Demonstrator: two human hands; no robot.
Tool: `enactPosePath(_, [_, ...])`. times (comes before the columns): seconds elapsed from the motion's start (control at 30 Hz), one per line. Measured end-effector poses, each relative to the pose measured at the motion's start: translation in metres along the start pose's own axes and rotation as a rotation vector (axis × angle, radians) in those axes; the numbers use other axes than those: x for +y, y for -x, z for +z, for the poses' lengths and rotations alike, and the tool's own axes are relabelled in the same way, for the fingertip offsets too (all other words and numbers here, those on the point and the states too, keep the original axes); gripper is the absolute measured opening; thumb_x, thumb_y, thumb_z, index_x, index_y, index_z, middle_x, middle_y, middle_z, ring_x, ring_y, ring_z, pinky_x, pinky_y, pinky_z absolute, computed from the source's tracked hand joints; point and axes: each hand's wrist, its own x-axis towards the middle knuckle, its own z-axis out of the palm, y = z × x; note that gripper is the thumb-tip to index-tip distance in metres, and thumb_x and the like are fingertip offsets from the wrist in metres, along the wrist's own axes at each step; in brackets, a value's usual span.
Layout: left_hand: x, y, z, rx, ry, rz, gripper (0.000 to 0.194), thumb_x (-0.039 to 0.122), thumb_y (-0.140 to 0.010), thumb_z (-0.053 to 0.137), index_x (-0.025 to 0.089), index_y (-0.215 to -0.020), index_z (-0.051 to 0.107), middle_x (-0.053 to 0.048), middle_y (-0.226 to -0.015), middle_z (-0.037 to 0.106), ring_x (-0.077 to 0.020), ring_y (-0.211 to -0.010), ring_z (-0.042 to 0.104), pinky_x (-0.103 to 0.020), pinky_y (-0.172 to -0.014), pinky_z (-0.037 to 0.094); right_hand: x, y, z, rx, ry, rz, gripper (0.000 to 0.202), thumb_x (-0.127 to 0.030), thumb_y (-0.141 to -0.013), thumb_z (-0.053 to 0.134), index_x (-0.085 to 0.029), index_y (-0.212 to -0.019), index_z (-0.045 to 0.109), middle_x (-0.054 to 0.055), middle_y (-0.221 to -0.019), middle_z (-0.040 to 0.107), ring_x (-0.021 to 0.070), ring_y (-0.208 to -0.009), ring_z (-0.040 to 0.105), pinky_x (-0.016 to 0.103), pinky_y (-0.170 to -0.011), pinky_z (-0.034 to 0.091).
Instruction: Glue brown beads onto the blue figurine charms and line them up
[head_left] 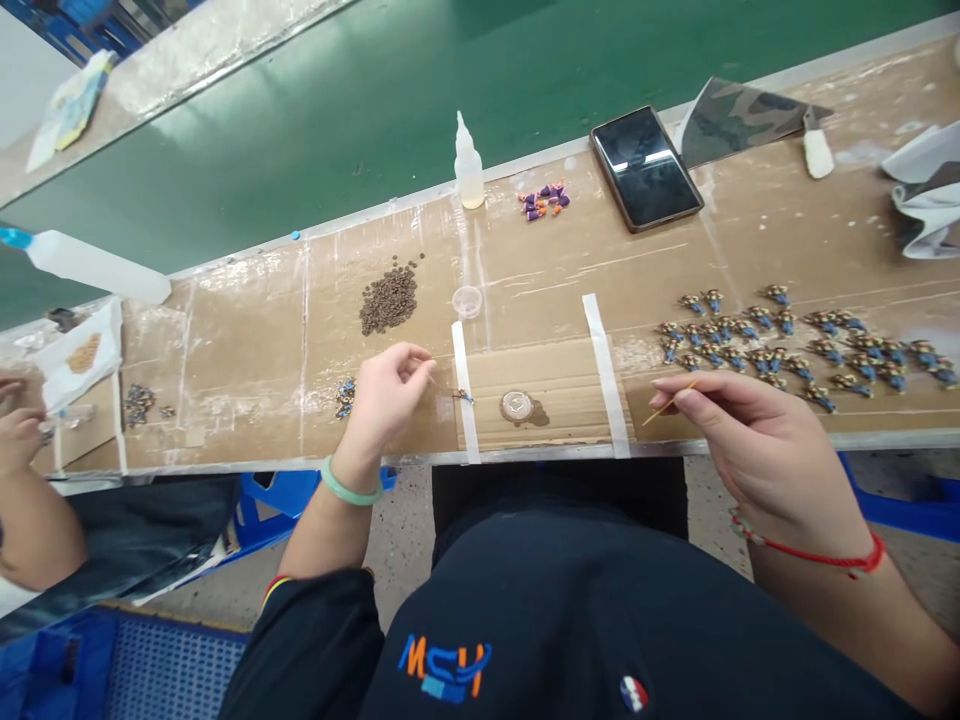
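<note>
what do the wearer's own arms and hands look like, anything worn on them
The left hand and right hand are both ungloved. A smooth pale green bangle circles the left wrist; a thin red cord bracelet circles the right. The dark left sleeve has red and yellow trim at its edge.
</note>
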Motion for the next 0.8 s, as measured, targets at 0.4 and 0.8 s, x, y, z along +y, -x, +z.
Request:
enactPosePath(0.4, [-0.062, -0.058, -0.041, 0.216, -0.363, 0.029, 0.008, 0.019, -0.077, 0.068, 0.019, -0.082, 0.073, -0.006, -0.093, 0.075, -0.0237, -0.09, 0.064, -0.039, -0.089, 0.051, 0.011, -0.004, -0.003, 0.073, 0.123, 0.024, 0.044, -0.07, -0.073, 0.076, -0.029, -0.089, 0.078, 0.006, -0.09, 0.075, 0.0241, -0.091, 0.07, 0.038, -0.084, 0.057])
enactPosePath(0.8, [-0.057, -0.065, -0.036, 0.107, -0.485, 0.059, 0.008, 0.02, -0.083, 0.065, 0.022, -0.083, 0.073, -0.007, -0.1, 0.074, -0.0277, -0.106, 0.061, -0.044, -0.098, 0.045, 0.006, -0.004, -0.003, 0.064, 0.16, 0.019, 0.053, -0.079, -0.071, 0.073, -0.028, -0.087, 0.079, 0.011, -0.091, 0.075, 0.0246, -0.091, 0.071, 0.038, -0.083, 0.059])
